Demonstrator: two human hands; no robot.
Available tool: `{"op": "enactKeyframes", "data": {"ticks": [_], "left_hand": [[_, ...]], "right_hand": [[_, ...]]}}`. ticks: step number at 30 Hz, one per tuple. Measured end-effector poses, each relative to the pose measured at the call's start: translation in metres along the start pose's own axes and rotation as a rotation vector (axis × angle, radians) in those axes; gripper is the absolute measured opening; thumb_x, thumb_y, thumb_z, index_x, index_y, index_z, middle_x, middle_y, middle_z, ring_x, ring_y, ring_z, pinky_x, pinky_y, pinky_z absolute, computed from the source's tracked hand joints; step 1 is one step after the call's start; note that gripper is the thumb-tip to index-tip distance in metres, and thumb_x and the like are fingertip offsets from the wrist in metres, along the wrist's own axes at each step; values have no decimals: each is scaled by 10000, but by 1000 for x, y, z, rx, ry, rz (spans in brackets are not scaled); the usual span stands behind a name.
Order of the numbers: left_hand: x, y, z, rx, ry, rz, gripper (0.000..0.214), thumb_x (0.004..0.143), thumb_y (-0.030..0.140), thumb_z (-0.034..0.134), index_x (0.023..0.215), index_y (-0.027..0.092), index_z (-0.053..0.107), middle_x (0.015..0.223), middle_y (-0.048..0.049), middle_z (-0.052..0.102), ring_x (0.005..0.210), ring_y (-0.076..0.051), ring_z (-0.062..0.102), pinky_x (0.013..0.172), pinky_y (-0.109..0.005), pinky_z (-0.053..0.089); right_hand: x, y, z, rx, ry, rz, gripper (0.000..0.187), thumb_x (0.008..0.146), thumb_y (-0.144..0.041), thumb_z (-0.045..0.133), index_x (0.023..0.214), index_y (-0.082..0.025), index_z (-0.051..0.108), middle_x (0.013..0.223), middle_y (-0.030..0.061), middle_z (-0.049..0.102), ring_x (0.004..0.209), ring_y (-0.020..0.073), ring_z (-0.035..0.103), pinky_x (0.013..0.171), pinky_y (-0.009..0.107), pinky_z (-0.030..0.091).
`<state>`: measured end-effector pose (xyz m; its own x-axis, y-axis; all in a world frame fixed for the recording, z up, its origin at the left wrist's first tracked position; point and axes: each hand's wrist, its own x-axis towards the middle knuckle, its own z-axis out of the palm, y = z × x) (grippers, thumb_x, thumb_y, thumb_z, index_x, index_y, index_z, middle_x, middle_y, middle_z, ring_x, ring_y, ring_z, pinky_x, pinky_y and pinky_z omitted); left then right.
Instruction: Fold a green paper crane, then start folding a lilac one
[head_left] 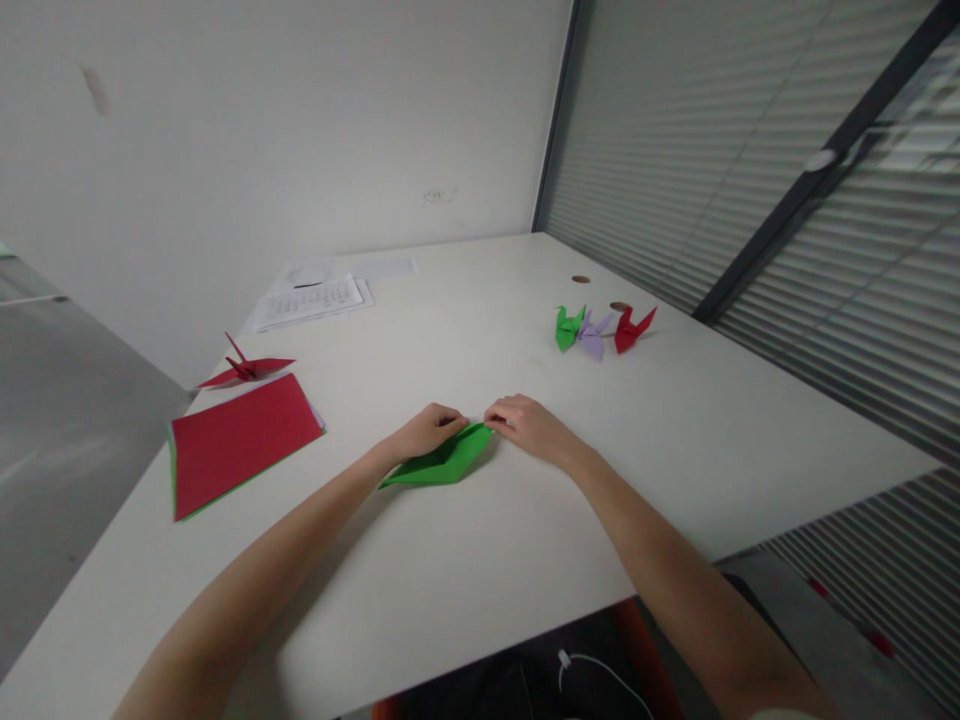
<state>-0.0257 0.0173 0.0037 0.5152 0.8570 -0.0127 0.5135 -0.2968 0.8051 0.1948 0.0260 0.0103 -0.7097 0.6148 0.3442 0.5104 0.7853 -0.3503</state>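
Note:
A partly folded green origami paper point(450, 460) lies in front of me on the white table point(480, 580), its long point stretching toward the left. My left hand point(431, 430) is closed on its upper edge, with thumb and fingers pinched together. At the paper's upper right tip, my right hand point(525, 425) pinches the corner between thumb and fingers. The two hands are close together, a small gap between their fingertips. Part of the green paper is hidden behind my left hand and wrist.
Left of me lies a stack of coloured sheets point(247, 440), red on top, with a red paper crane point(245, 370) behind it. Written papers point(311, 302) are farther back. At right stand a green crane point(568, 328), a lilac crane point(592, 337) and a red crane point(632, 330).

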Motion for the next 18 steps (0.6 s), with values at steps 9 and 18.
{"op": "enactKeyframes", "data": {"ticks": [9,18], "left_hand": [[-1,6,-2,-86,-67,62,476,871,515,453,682,109,614,549,47,349,533,-82,293,495,-228,227],[-3,4,-3,-310,-56,-91,464,747,539,628,791,85,712,545,33,476,518,-72,348,476,-207,257]], "right_hand": [[2,-3,9,-29,42,-72,149,924,-236,528,861,-159,640,829,61,689,781,174,601,754,306,403],[1,-6,8,80,65,-11,120,896,-230,572,840,-158,650,767,45,665,716,154,569,715,277,405]]}}
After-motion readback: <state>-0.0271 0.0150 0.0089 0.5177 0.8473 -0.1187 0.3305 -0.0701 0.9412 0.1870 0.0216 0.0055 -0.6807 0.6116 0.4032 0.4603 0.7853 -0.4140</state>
